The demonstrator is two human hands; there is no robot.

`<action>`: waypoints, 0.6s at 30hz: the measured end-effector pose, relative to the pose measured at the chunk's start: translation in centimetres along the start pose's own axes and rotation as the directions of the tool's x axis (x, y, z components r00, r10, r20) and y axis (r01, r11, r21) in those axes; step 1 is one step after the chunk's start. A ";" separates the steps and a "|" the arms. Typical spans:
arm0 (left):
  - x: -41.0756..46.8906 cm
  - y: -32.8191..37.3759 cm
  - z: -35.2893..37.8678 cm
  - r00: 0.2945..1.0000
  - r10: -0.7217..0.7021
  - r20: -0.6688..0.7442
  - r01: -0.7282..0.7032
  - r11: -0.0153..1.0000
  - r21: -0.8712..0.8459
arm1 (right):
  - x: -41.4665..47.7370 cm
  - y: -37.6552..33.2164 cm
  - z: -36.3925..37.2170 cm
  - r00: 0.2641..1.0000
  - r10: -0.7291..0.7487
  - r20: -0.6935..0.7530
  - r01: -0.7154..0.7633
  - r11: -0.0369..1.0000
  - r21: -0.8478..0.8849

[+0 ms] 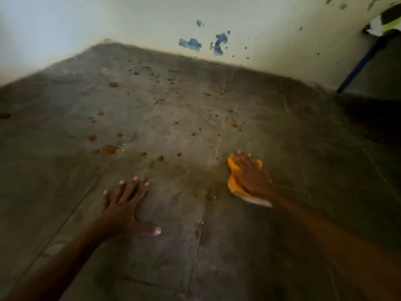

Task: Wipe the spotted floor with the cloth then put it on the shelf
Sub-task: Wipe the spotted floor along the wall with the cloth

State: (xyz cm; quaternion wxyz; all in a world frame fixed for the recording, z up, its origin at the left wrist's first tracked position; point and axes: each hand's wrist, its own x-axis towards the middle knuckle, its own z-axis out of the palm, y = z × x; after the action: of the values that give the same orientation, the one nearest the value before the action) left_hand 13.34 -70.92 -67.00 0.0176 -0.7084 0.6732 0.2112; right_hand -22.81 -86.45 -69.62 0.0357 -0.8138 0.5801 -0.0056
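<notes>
We saw a pale wall closing off the far side, its paint chipped away in several places to show blue patches beneath — the largest of them sat low, close to where the wall met the ground. At the far right a blue pole leaned at a slant against a dark grey panel, and above it a blurred white and dark object — too indistinct for us to tell more.

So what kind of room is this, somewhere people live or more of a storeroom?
Hard to say for sure, but it looks like a bare corner of a worn indoor room. The concrete floor is scored and spattered with orange spots, and the pale wall has chipped paint showing blue patches.
</notes>
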 end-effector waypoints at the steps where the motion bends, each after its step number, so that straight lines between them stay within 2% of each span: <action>1: -0.2 -0.2 0.2 0.999 -0.031 -0.009 0.031 0.999 -0.025 | 2.6 -0.8 -0.6 0.989 0.144 0.029 -0.146 0.988 0.056; 2: -0.2 0.1 0.6 0.999 -0.044 -0.015 0.043 0.998 -0.039 | 5.0 -2.7 -1.0 0.973 0.223 0.061 -0.229 0.968 0.102; 3: -0.3 0.5 1.0 0.998 -0.056 -0.012 0.055 0.997 -0.048 | 6.7 -5.6 -1.3 0.970 0.227 0.083 -0.236 0.964 0.120; 4: -0.3 1.0 1.2 0.998 -0.056 -0.004 0.056 0.997 -0.049 | 7.4 -8.6 -1.1 0.984 0.155 0.084 -0.165 0.978 0.128; 6: -0.3 1.2 1.2 1.000 -0.030 0.008 0.030 0.998 -0.046 | 5.2 -13.5 -0.4 0.988 -0.141 0.062 0.139 0.989 0.046; 8: -0.3 -0.4 -0.2 0.998 -0.004 0.069 0.007 0.999 -0.042 | 0.2 -14.7 0.9 0.917 -0.397 0.040 0.398 0.915 -0.059; 10: -1.0 -3.5 -2.4 0.992 -0.016 0.127 0.022 0.998 -0.051 | -2.4 -12.1 1.4 0.841 -0.539 0.040 0.540 0.838 -0.078; 11: -1.5 -5.6 -3.3 0.990 -0.056 0.132 0.063 0.997 -0.042 | -1.8 -10.4 1.3 0.828 -0.555 0.082 0.561 0.823 -0.091; 13: -3.0 -9.7 -4.3 0.979 -0.137 0.148 0.141 0.990 -0.014 | 2.2 -8.3 0.7 0.882 -0.461 0.100 0.472 0.869 -0.147; 14: -3.6 -10.9 -4.3 0.975 -0.147 0.164 0.152 0.988 -0.018 | 5.1 -8.9 0.0 0.941 -0.329 0.074 0.337 0.929 -0.151; 16: -4.4 -12.1 -3.3 0.976 -0.130 0.173 0.138 0.990 -0.031 | 10.5 -13.9 -0.8 0.996 -0.074 0.056 0.073 0.997 0.026; 17: -4.3 -12.1 -2.8 0.978 -0.122 0.168 0.129 0.991 -0.032 | 11.6 -17.4 -0.9 0.998 -0.045 0.043 0.042 0.997 0.071; 18: -4.0 -12.1 -2.2 0.980 -0.120 0.162 0.127 0.991 -0.038 | 11.7 -21.2 -0.4 0.996 -0.084 0.026 0.082 0.994 0.079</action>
State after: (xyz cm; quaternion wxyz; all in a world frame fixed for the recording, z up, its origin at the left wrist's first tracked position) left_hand 25.57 -66.67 -66.82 0.0674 -0.7300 0.6192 0.2815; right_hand 1.03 -90.68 -68.19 0.0755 -0.8352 0.5444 -0.0174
